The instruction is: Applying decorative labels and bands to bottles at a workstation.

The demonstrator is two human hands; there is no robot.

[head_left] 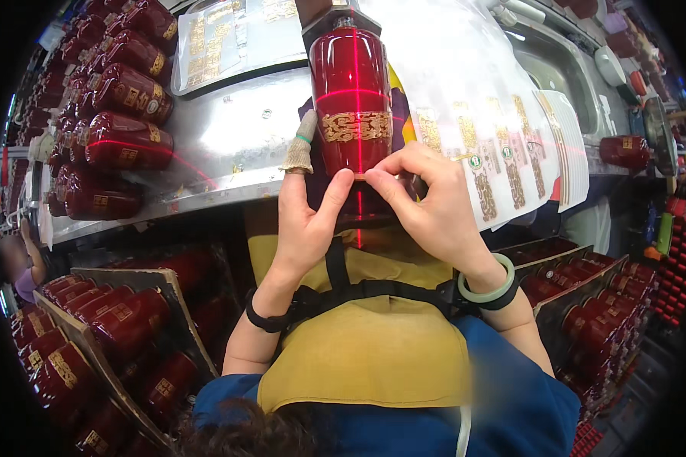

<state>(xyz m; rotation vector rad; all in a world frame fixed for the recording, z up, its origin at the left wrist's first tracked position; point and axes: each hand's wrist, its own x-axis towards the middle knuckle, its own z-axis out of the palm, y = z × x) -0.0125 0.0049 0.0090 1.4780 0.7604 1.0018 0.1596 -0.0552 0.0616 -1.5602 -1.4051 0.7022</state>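
Observation:
A glossy dark-red bottle (pixel 347 72) lies with its neck pointing away from me, a gold patterned band (pixel 357 126) across its body. Red laser lines cross on it. My left hand (pixel 306 206) is closed at its lower left; the thumb presses at the base edge and a cloth-covered forefinger (pixel 300 145) runs along the side. At the base, my right hand (pixel 427 194) pinches thumb against forefinger, almost meeting the left thumb. Something small and orange shows between the two hands, too little to name. My other fingertips are hidden.
Several red bottles (pixel 129 141) lie stacked at the left. A tray (pixel 244 42) with gold decals stands at the back; more decal sheets (pixel 488 160) lie on the right, beside a metal sink (pixel 560 72). Wooden crates (pixel 179 312) of bottles flank me. Another person (pixel 27 266) is at far left.

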